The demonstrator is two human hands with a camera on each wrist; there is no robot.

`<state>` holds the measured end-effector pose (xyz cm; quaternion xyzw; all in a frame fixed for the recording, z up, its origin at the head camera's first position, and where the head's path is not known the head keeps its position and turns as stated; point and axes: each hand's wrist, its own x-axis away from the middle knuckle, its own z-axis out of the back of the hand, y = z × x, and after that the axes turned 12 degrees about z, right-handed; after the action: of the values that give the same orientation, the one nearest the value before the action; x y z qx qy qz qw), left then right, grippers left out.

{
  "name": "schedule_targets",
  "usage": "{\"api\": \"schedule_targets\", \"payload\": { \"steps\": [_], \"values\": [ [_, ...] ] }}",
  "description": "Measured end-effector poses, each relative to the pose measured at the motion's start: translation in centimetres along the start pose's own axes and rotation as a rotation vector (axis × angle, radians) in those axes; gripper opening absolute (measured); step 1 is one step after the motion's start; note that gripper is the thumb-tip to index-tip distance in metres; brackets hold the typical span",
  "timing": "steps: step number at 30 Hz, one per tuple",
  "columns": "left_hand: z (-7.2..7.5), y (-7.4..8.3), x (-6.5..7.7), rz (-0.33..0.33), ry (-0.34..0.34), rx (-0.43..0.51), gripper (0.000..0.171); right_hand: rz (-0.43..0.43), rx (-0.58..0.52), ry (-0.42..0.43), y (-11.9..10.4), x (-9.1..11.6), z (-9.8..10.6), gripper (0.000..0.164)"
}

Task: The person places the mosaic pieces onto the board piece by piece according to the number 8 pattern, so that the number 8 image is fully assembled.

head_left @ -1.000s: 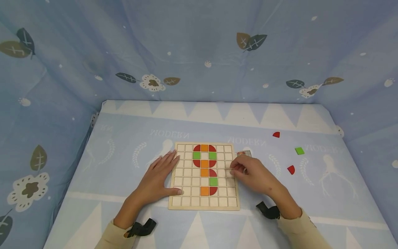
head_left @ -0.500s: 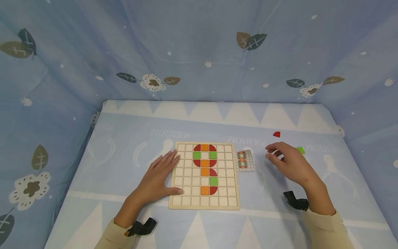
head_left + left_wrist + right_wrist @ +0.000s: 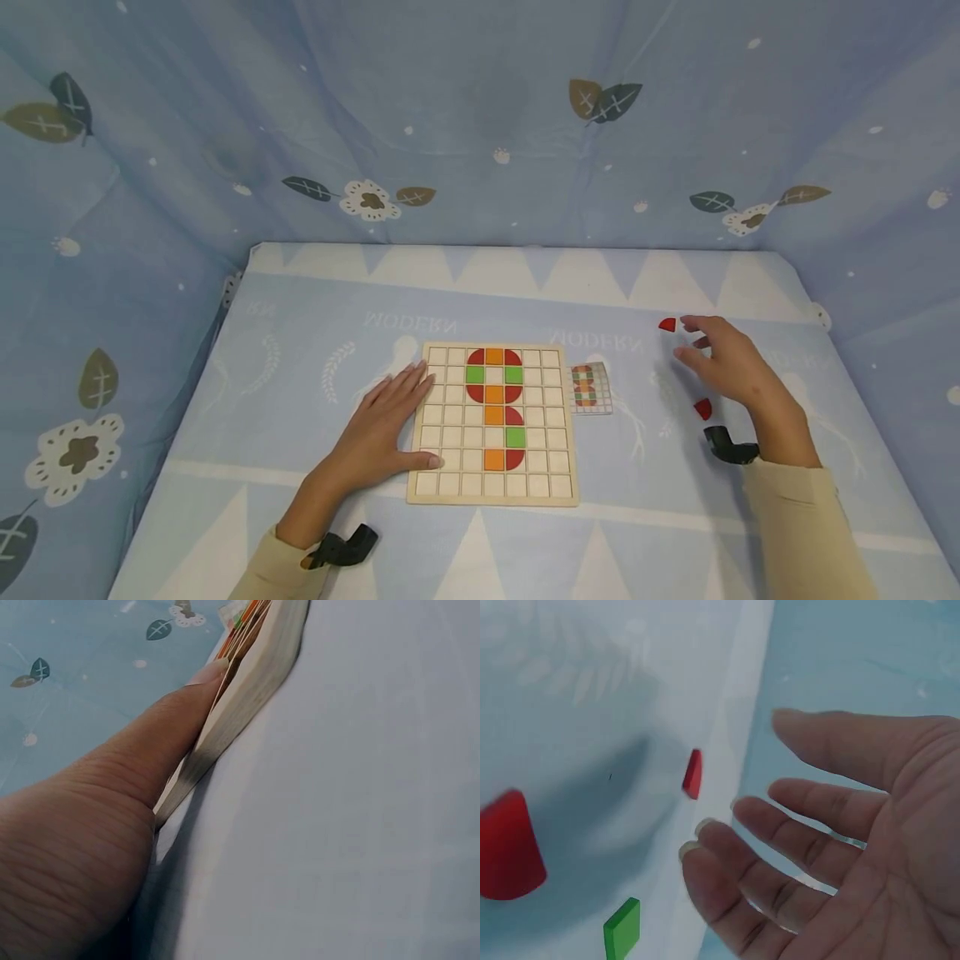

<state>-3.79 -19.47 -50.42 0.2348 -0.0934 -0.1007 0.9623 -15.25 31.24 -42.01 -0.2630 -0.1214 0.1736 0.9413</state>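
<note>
My left hand [image 3: 386, 425] lies spread on the left edge of a wooden grid board [image 3: 540, 437], thumb on its lower left part. Red quarter-circle, orange square and green square tiles fill some of the board's cells. Held above the table on the right, my right hand [image 3: 723, 358] has relaxed fingers and nothing between them. Its fingertips are beside the far red quarter-circle tile [image 3: 667, 324]; a second red quarter-circle tile [image 3: 702, 409] lies below the hand. The right wrist view shows a loose green square tile [image 3: 622, 930], which the hand hides in the head view.
A small pattern card [image 3: 592, 388] lies against the board's right edge. Patterned cloth covers the table [image 3: 300, 292], and a blue curtain [image 3: 495, 108] stands behind and along the sides. Each wrist wears a black camera mount [image 3: 345, 547].
My right hand has left the board's right edge and moved right and away from me to the loose tiles, uncovering the card. My left hand has stayed in place.
</note>
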Motion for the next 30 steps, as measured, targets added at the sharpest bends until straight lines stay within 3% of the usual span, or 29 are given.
{"api": "schedule_targets", "payload": {
  "steps": [4,11,18,23,30],
  "values": [
    [0.1,0.1,0.0,-0.001,-0.005,0.005,0.122,-0.002,0.026,-0.073,0.8,-2.0,0.4,0.069],
    [0.1,0.2,-0.1,0.007,-0.027,-0.001,0.121,-0.032,0.055,-0.119,1.9,-4.6,0.6,0.062],
    [0.3,0.2,0.1,0.017,-0.034,-0.007,0.121,-0.057,0.021,-0.083,3.1,-5.7,0.5,0.050],
    [0.2,-0.1,0.0,0.018,-0.033,-0.015,0.121,-0.122,-0.015,-0.049,3.5,-6.2,0.3,0.041],
    [0.1,0.0,0.1,0.007,-0.015,-0.008,0.121,-0.215,-0.015,-0.068,3.2,-6.5,0.0,0.030]
  ]
}}
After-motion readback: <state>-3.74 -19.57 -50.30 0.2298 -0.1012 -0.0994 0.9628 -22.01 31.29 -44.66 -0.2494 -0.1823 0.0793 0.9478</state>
